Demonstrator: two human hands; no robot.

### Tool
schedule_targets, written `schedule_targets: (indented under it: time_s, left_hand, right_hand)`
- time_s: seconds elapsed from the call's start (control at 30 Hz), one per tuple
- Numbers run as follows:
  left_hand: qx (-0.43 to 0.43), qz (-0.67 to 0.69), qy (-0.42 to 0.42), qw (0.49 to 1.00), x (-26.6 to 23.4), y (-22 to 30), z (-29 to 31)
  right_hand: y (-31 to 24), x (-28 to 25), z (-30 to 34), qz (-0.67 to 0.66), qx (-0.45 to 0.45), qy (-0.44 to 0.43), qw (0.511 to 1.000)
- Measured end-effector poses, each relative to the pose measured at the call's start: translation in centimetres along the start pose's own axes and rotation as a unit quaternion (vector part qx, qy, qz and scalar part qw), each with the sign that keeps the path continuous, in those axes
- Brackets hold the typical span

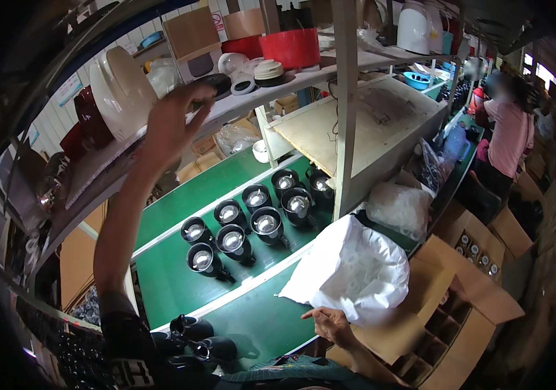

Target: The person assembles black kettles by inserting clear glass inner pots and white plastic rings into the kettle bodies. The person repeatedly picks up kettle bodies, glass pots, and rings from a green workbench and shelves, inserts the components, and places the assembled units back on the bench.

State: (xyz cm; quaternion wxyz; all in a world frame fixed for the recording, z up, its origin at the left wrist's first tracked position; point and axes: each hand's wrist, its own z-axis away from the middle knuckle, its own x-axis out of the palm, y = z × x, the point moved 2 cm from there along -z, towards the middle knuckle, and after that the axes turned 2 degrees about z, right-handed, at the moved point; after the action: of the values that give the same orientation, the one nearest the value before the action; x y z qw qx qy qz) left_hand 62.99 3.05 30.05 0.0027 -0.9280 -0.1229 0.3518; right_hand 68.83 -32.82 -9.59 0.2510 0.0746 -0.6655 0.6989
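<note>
My left hand (177, 116) is raised at the shelf's edge, thumb apart from the fingers. Its fingertips overlap a black round disc (219, 84); whether they touch it is unclear. Low at the front, my right hand (333, 325) has its index finger stretched out and the others loosely curled, with nothing visible in it. Just beyond it lies a white plastic bag (356, 266) with pale translucent pieces inside. Black cup-like housings with shiny metal centres (232, 240) stand in two rows on the green belt (161, 286). Several black housings (216, 349) lie on their sides nearer me.
An upright post (345, 130) rises beside the rows. The shelf (278, 81) bears a red bowl-like part (289, 49), stacked white rings (268, 70) and cream housings (118, 91). A divided cardboard box (447, 331) stands at right; a person in pink (508, 130) is farther along the line.
</note>
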Motion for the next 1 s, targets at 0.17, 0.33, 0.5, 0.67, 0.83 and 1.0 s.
schedule_targets:
  time_s: [0.17, 0.33, 0.5, 0.67, 0.83, 1.0]
  left_hand:
    - [0.041, -0.139, -0.127, 0.981, 8.2, -6.8, -10.3]
    - [0.108, -0.217, -0.199, 0.949, 12.9, -10.1, -15.1]
    - [0.112, -0.276, -0.264, 0.918, 15.0, -9.8, -16.8]
    - [0.145, -0.294, -0.218, 0.919, 15.4, -10.6, -16.5]
    - [0.131, -0.271, -0.122, 0.946, 12.9, -10.5, -16.4]
    - [-0.009, -0.143, -0.083, 0.986, 11.0, -13.0, -14.8]
  right_hand:
    - [-0.8, -3.8, 0.8, -0.043, -0.01, 0.082, 0.996]
    - [-0.7, -6.4, 0.3, -0.048, -0.017, 0.128, 0.991]
    - [-1.4, -7.7, -0.4, -0.012, -0.015, 0.154, 0.988]
    - [-1.9, -8.0, -1.5, 0.003, 0.007, 0.139, 0.99]
    - [-2.6, -7.3, -2.8, 0.023, -0.003, 0.13, 0.991]
    - [-2.4, -6.8, -3.3, 0.03, -0.017, 0.088, 0.996]
